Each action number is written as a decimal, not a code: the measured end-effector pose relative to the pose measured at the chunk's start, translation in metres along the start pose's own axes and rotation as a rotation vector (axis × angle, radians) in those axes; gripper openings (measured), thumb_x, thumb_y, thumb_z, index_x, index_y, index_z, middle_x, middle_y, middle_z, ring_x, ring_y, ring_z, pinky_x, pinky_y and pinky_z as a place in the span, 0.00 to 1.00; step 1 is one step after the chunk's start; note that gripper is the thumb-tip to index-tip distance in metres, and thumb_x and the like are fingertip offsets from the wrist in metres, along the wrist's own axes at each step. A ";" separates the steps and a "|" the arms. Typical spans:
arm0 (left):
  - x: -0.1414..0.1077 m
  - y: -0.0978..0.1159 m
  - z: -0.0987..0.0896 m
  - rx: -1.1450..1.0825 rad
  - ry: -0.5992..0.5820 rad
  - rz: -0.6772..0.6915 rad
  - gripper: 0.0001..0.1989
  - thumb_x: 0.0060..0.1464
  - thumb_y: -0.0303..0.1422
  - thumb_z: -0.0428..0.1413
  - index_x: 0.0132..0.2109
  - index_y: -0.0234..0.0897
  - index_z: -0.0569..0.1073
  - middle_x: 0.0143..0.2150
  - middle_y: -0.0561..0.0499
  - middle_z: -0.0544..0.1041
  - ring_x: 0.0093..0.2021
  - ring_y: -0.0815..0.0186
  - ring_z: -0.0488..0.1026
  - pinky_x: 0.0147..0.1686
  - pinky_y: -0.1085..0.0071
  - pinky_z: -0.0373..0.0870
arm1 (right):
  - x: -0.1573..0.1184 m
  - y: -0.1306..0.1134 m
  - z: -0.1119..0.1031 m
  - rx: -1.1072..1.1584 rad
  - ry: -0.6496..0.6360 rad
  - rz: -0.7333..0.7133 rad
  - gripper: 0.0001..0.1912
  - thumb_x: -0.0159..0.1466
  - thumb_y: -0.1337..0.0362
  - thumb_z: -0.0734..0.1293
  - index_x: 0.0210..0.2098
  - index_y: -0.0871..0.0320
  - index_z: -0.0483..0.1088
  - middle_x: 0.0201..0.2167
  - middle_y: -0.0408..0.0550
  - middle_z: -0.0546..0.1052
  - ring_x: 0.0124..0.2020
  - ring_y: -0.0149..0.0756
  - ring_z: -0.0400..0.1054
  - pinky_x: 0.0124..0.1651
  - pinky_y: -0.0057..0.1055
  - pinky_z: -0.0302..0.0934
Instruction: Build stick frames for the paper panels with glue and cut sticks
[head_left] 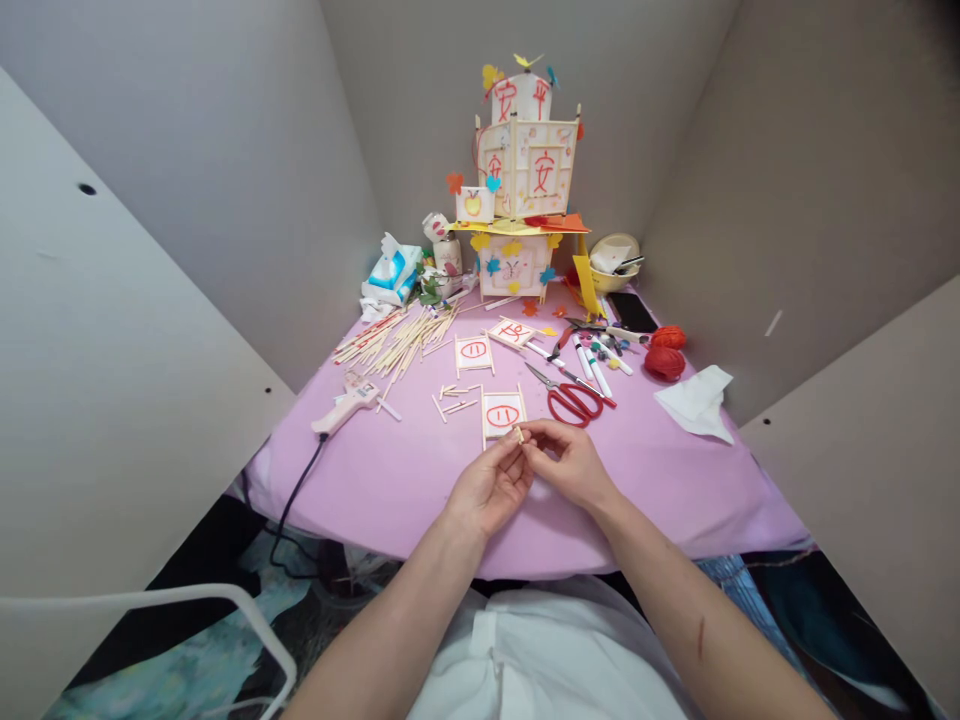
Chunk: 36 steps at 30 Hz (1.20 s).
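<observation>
Close to the table's front, my left hand [489, 487] pinches a short wooden stick piece [518, 434] between thumb and fingertips. My right hand [573, 464] meets it from the other side, thumb and index finger closed on the same piece. Just beyond the hands lies a small stick-framed white panel [502, 411] with a red character in a circle; the fingers cover its lower right corner. A similar panel [474, 352] and a tilted one [513, 332] lie farther back. Short cut sticks [454, 405] are scattered left of the near panel.
A glue gun [349, 405] with a black cord and a pile of long sticks [412, 340] lie left. Red-handled scissors [574, 404], markers [592, 365], red yarn [664, 362] and a tissue [697, 402] are right. A tall decorated paper lantern [517, 180] stands behind.
</observation>
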<state>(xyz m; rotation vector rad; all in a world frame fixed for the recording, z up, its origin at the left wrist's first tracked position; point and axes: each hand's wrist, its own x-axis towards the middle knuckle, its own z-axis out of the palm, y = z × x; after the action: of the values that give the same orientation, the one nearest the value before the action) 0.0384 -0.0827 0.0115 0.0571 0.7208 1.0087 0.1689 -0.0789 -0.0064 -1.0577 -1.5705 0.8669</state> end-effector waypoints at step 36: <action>-0.009 -0.002 -0.002 0.343 -0.085 0.402 0.23 0.43 0.28 0.65 0.48 0.34 0.69 0.34 0.49 0.79 0.37 0.68 0.76 0.43 0.72 0.70 | 0.002 -0.003 -0.005 0.161 -0.097 0.001 0.14 0.59 0.62 0.67 0.45 0.55 0.73 0.40 0.49 0.76 0.41 0.37 0.70 0.44 0.34 0.66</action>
<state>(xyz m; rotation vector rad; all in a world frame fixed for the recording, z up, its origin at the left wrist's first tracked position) 0.0355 -0.0914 0.0137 0.5580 0.8157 1.2446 0.1734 -0.0784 -0.0020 -0.9138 -1.5511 1.0405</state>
